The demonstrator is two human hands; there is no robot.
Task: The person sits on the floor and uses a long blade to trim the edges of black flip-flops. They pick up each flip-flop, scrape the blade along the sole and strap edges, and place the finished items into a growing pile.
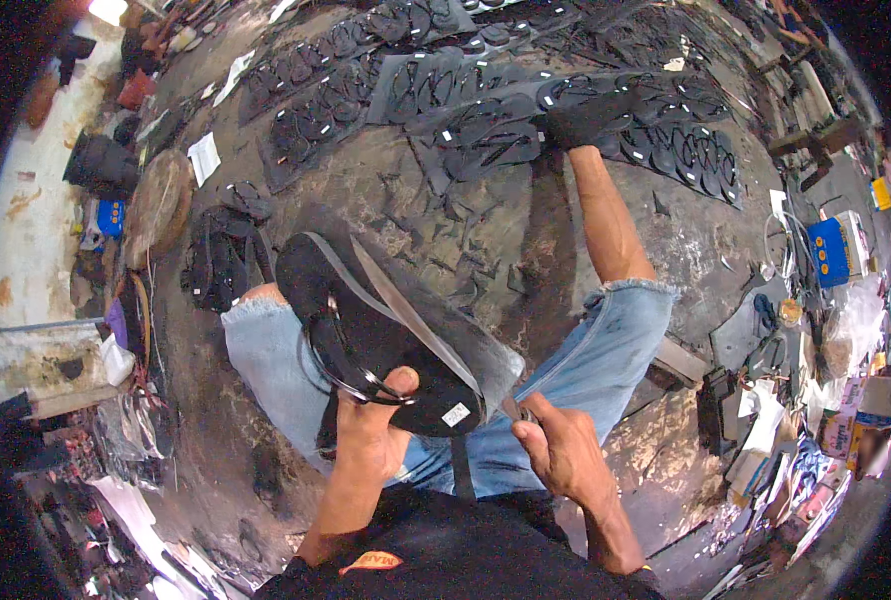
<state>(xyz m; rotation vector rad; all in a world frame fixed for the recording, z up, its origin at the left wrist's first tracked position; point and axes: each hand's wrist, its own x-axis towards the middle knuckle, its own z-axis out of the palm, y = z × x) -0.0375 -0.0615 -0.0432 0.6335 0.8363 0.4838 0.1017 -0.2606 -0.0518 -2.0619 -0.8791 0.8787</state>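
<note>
Over my lap, a black sandal (366,325) is held tilted, its heel toward my right. My left hand (371,435) is closed around its near side, thumb on the footbed beside the shiny black strap (331,350). A white label (455,413) sits at the heel. Beneath the footbed, a rough sheet of sole material (501,365) sticks out past the grey midsole line. My right hand (568,450) is closed on a small knife (512,407); only a short stretch of blade shows, close to the heel edge. The handle is hidden in my fingers.
Rows of black sandals (466,90) lie on dark sheets across the far floor. Dark offcuts (471,235) are scattered before me. A round wooden block (156,205) and black sandals (228,255) are at left. Boxes, a blue-and-white one (838,248) among them, and scraps crowd the right.
</note>
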